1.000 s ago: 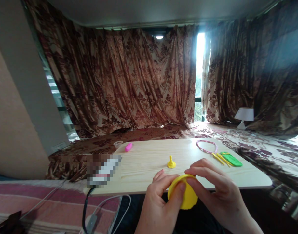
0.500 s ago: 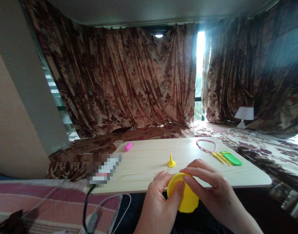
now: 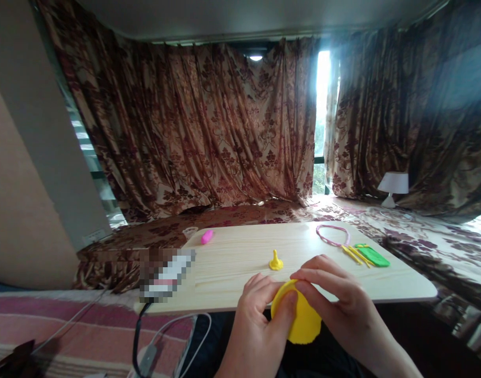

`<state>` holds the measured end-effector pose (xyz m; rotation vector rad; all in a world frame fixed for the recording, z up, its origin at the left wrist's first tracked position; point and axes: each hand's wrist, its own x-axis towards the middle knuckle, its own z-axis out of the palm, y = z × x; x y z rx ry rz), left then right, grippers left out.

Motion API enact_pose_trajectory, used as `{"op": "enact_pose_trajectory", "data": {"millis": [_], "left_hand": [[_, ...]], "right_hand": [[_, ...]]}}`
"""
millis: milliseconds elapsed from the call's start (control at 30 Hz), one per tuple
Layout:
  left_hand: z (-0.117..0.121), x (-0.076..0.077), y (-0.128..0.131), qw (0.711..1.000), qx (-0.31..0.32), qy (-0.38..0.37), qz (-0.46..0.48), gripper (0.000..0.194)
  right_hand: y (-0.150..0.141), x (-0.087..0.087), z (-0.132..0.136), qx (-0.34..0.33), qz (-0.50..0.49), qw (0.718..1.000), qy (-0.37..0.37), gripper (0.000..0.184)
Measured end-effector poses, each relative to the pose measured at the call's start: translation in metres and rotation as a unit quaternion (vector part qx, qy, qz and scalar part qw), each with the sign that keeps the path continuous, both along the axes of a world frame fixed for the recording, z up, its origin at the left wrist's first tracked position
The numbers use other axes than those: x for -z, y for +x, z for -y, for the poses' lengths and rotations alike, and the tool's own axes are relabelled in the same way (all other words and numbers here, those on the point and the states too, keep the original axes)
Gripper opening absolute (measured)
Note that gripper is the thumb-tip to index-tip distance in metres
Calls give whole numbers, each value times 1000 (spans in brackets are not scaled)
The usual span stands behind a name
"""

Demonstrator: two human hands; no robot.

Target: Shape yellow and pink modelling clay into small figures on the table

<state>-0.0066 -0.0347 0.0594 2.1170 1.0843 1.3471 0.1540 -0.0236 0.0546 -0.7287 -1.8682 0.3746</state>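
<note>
Near edge of tabletop (image 3: 232,257): left hand (image 3: 260,315) grips a flat yellow disc (image 3: 306,321), thumb laid on its face; right hand (image 3: 337,299) pinches the disc's upper rim. Stemmed yellow piece (image 3: 275,261) stands upright just beyond the hands. Far left corner: pink lump (image 3: 206,237). Toward far right corner I note a pinkish loop (image 3: 332,226), thin yellow strips (image 3: 354,256) just nearer, green slab (image 3: 376,256) beside them, toward the right edge.

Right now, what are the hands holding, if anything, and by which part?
A yellow clay disc: the left hand grips its left side, thumb on the near face, and the right hand pinches its top edge.
</note>
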Motion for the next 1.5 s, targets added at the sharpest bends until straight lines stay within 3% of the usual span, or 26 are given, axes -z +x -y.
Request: {"op": "enact_pose_trajectory", "data": {"millis": [233,400,467,533,700,967,1500], "left_hand": [[-4,4,0,1000,-12,-7,-13,22],[-17,19,-3,994,-24,-75,76,21],[-21,22,-3,992,-29,-82,93,23],[-23,22,-3,995,-35,-55,74,20],[-24,20,0,995,-85,49,-10,17],[-25,27,0,994,-98,44,8,17],[-27,25,4,976,-142,158,-55,12]], "right_hand": [[0,-1,-1,-7,24,1000,-11,13],[1,3,-6,42,13,998,-39,26],[1,4,-8,56,28,997,-52,19],[0,5,-9,61,45,996,-56,6],[-3,7,-10,75,52,994,-53,9],[-3,6,-10,67,40,995,-61,9],[-1,8,-13,72,50,995,-47,10]]}}
